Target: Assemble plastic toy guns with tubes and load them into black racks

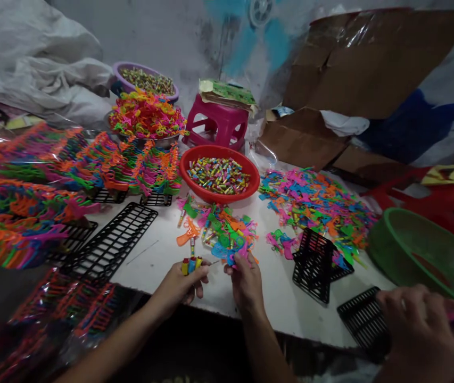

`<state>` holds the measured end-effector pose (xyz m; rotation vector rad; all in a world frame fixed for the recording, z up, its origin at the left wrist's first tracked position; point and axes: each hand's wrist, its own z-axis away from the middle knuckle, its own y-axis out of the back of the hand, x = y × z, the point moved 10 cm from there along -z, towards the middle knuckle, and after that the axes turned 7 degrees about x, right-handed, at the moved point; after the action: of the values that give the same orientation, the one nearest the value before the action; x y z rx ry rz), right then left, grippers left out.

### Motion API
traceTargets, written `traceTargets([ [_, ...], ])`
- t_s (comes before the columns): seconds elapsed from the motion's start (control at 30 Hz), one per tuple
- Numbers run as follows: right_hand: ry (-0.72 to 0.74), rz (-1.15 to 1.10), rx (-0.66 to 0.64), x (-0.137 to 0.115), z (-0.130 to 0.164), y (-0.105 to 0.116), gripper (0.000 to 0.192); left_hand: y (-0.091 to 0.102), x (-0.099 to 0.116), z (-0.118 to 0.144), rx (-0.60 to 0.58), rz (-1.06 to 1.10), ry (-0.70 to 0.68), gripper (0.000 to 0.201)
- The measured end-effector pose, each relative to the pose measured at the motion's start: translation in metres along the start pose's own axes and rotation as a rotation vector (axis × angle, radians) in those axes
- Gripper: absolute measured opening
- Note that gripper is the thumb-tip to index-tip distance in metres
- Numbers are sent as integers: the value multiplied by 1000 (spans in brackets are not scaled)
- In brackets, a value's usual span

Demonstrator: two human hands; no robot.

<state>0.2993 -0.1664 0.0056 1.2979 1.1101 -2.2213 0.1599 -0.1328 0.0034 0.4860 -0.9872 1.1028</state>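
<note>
My left hand is closed around a small bunch of colourful cylinders with red, blue and yellow ends sticking up. My right hand pinches a pink and blue plastic piece at the near edge of a small pile of bright toy parts on the white table. A red bowl full of the same small cylinders sits just behind that pile.
Black plastic racks lie on the left, some loaded with coloured toys. More loose parts spread to the right beside black racks. Another person's hand is at lower right, next to a green basin. A pink stool stands behind.
</note>
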Motion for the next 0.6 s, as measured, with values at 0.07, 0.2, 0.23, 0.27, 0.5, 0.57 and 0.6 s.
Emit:
traceTargets([
  [0.07, -27, -40, -11, 6, 3, -5, 26, -3, 5, 2, 21, -6, -37, 46],
  [0.2, 5, -3, -60, 10, 12, -15, 27, -14, 6, 3, 13, -16, -50, 39],
  [0.23, 23, 20, -70, 11, 13, -16, 26, -14, 5, 2, 30, -15, -53, 38],
  [0.27, 40, 45, -78, 12, 14, -16, 26, -13, 5, 1, 56, -9, -60, 38],
  [0.5, 216, 352, -423, -3, 30, -28, 32, -1, -8, -6, 73, 287, 161, 35],
  [0.57, 364, 508, -527, -20, 35, -33, 57, -8, -19, -4, -14, 383, 322, 34],
  [0.6, 434, 583, -574, -26, 38, -37, 68, -11, -24, -2, -42, 405, 378, 32],
])
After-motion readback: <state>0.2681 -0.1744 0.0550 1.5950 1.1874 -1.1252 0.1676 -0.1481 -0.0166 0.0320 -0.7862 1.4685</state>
